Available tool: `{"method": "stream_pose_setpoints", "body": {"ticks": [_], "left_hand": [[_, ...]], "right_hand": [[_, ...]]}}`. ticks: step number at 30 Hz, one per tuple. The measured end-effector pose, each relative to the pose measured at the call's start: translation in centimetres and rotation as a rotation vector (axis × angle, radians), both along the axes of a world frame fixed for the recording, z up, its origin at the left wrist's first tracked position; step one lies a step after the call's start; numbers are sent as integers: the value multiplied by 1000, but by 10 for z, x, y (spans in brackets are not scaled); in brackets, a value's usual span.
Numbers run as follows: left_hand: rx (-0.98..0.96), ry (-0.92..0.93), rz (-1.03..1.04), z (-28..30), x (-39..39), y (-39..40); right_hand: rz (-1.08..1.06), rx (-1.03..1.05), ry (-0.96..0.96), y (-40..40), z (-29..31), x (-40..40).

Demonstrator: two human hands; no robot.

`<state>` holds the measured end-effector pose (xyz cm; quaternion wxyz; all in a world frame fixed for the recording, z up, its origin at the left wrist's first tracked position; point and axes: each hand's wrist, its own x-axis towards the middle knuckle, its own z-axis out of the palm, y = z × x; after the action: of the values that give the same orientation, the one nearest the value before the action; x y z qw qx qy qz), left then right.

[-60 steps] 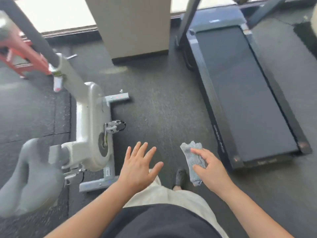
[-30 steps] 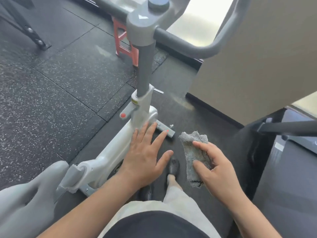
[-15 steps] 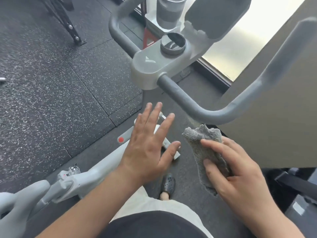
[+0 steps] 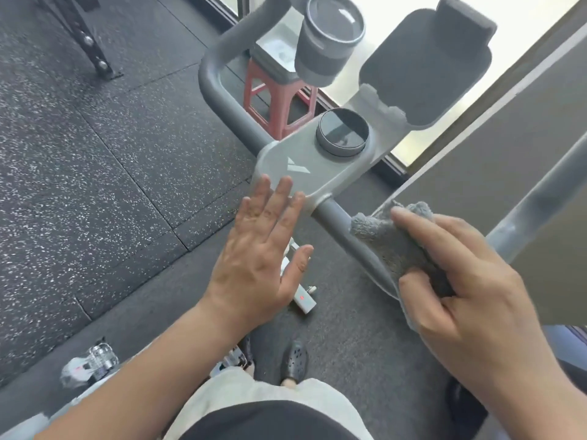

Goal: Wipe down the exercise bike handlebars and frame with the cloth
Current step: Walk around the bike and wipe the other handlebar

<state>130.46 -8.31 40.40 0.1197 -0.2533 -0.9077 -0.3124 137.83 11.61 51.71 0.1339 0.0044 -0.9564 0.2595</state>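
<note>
The exercise bike's grey handlebar (image 4: 336, 223) runs from the light grey console (image 4: 305, 166) down to the right, then bends up at the far right. My right hand (image 4: 470, 293) holds the grey cloth (image 4: 390, 246) with curled fingers and lays it over the right part of the bar. My left hand (image 4: 263, 249) is flat with straight fingers, its fingertips at the console's near edge; contact is unclear. The bar's left branch (image 4: 219, 90) curves up and away. Part of the white frame (image 4: 301, 296) shows below my left hand.
A round dial (image 4: 343, 131) sits on the console, with a cup holder (image 4: 327, 42) and tablet rest (image 4: 425, 65) behind. A red stool (image 4: 279, 100) stands past the bike. Beige wall (image 4: 508, 160) to the right. Speckled rubber floor (image 4: 95, 154) to the left. My shoe (image 4: 295, 360) is below.
The view has swung from the treadmill to the bike's handlebars. My right hand has brought the cloth up onto the right bar. My left hand has risen to the console's edge.
</note>
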Motion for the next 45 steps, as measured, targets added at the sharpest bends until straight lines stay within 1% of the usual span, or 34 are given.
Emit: {"method": "stream_pose_setpoints", "body": {"ticks": [3, 6, 11, 18, 24, 27, 30, 35, 37, 42, 45], "left_hand": [[26, 23, -47, -9, -8, -5], [65, 19, -75, -13, -11, -4], [116, 30, -91, -18, -15, -2], [151, 29, -73, -15, -19, 3], [216, 91, 38, -6, -41, 10], [237, 77, 47, -5, -51, 15], [248, 97, 51, -8, -54, 19], [283, 132, 31, -13, -57, 20], [286, 139, 22, -13, -58, 20], [274, 91, -9, -11, -57, 19], [210, 55, -32, -4, -56, 15]], "right_hand": [[2, 112, -45, -15, -11, -26], [50, 154, -93, -20, -21, -38], [110, 141, -101, -13, -23, -24], [123, 128, -103, -31, -30, -63], [123, 100, -161, -3, -20, -26], [111, 103, -157, -14, -25, -47], [104, 59, -167, -24, -29, -66], [68, 41, -170, 0, -25, -25], [52, 43, -185, 2, -23, -22], [45, 1, -187, -24, -29, -63], [57, 10, -184, -15, -28, -48]]}}
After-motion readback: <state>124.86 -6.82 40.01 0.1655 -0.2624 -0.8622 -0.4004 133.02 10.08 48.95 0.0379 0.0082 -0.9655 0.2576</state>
